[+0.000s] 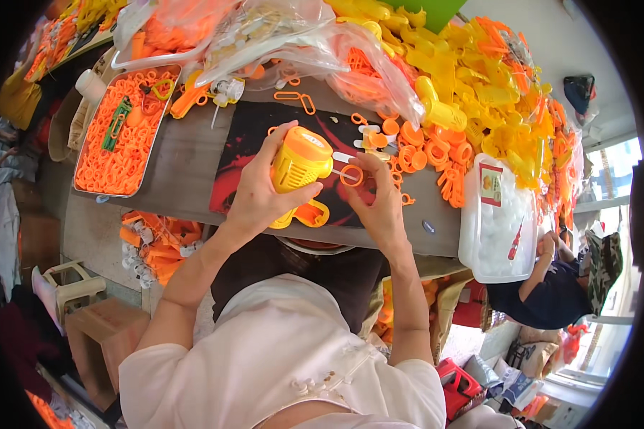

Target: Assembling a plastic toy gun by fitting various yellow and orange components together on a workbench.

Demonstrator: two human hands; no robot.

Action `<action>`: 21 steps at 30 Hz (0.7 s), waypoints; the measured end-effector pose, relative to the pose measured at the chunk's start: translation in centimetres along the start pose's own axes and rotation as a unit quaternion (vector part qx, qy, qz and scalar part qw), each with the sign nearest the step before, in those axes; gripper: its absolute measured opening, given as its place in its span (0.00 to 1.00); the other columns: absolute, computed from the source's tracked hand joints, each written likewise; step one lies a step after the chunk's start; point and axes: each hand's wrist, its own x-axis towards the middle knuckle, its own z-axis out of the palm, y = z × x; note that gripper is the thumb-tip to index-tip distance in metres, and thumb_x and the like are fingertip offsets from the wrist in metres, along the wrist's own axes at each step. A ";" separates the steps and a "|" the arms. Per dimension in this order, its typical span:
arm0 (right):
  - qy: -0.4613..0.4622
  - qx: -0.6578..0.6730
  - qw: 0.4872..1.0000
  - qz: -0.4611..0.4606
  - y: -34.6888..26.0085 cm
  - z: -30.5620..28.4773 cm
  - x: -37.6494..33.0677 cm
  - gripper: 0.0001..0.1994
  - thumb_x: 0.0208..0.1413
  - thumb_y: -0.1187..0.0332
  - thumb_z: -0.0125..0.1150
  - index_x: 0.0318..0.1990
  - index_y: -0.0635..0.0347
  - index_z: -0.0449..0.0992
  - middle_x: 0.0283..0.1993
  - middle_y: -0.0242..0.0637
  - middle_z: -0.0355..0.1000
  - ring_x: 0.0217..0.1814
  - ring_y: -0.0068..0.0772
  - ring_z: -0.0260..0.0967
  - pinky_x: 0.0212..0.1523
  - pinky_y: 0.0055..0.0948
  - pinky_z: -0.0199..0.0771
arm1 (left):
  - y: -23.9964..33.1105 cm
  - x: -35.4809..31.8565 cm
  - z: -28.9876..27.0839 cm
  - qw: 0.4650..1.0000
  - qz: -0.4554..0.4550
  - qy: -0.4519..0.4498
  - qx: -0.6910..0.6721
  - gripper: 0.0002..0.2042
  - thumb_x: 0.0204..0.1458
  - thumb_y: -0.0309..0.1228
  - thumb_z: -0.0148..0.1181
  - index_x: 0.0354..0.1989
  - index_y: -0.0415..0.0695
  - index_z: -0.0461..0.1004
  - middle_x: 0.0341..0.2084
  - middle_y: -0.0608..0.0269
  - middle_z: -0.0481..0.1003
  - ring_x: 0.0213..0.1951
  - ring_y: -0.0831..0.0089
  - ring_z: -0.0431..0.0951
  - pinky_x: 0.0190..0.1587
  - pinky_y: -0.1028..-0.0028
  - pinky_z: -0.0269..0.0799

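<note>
My left hand (pixel 257 193) grips a yellow ribbed plastic toy housing (pixel 293 171) with an orange cap (pixel 312 141) on its upper end. Just right of it, my right hand (pixel 381 207) pinches a small orange ring (pixel 341 174). A thin pale rod runs from the ring toward the housing's side; whether it goes in, I cannot make out. Below the housing, a yellow piece with an orange inside (pixel 310 214) sticks out toward me, partly hidden by my left hand. Both hands are above a dark mat with red patterns (pixel 247 136).
At left stands a tray (pixel 79 168) of orange rings with a green tool (pixel 116 123) on top. Yellow shells (pixel 479 93) and plastic bags (pixel 272 43) heap at the back. Orange caps (pixel 411 154) lie right. A white tub (pixel 472 250) holds a red-handled screwdriver (pixel 513 249). Another person (pixel 551 297) sits far right.
</note>
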 end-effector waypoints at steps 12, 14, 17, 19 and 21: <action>0.001 0.330 0.939 0.099 2.4 -1.1 -0.8 0.08 0.65 0.69 0.52 0.45 0.64 0.69 0.41 0.36 0.75 0.31 0.18 0.69 0.33 0.19 0.72 | -1.6 1.2 0.8 0.980 -0.137 -0.054 -0.136 0.36 0.46 0.30 0.70 0.64 0.38 0.59 0.51 0.62 0.71 0.51 0.77 0.73 0.54 0.75 0.69; 0.002 0.340 0.935 0.098 2.8 -1.4 -0.7 0.08 0.65 0.68 0.51 0.44 0.63 0.70 0.40 0.36 0.75 0.31 0.17 0.69 0.32 0.18 0.71 | -1.6 1.3 0.9 0.980 -0.137 -0.058 -0.129 0.36 0.46 0.29 0.70 0.64 0.38 0.58 0.52 0.62 0.71 0.51 0.76 0.73 0.54 0.74 0.70; 0.019 0.360 0.927 0.107 3.7 -1.9 -0.9 0.08 0.65 0.68 0.52 0.44 0.63 0.70 0.38 0.35 0.74 0.31 0.18 0.70 0.32 0.19 0.72 | -1.6 1.4 0.8 0.979 -0.142 -0.066 -0.128 0.36 0.46 0.29 0.69 0.64 0.38 0.58 0.52 0.62 0.71 0.52 0.76 0.73 0.55 0.74 0.69; 0.008 0.415 0.899 0.137 4.0 -2.0 -0.9 0.08 0.65 0.67 0.52 0.43 0.62 0.69 0.34 0.33 0.72 0.31 0.19 0.70 0.31 0.20 0.72 | -1.8 1.4 0.8 0.977 -0.147 -0.070 -0.135 0.36 0.47 0.29 0.69 0.65 0.38 0.58 0.52 0.62 0.71 0.52 0.76 0.73 0.55 0.73 0.69; -0.008 0.464 0.874 0.146 4.3 -1.6 -0.8 0.07 0.65 0.67 0.52 0.43 0.61 0.68 0.33 0.33 0.72 0.29 0.20 0.70 0.30 0.20 0.72 | -2.0 1.3 0.8 0.968 -0.178 -0.071 -0.160 0.34 0.47 0.29 0.69 0.63 0.39 0.61 0.51 0.63 0.72 0.51 0.77 0.73 0.55 0.74 0.69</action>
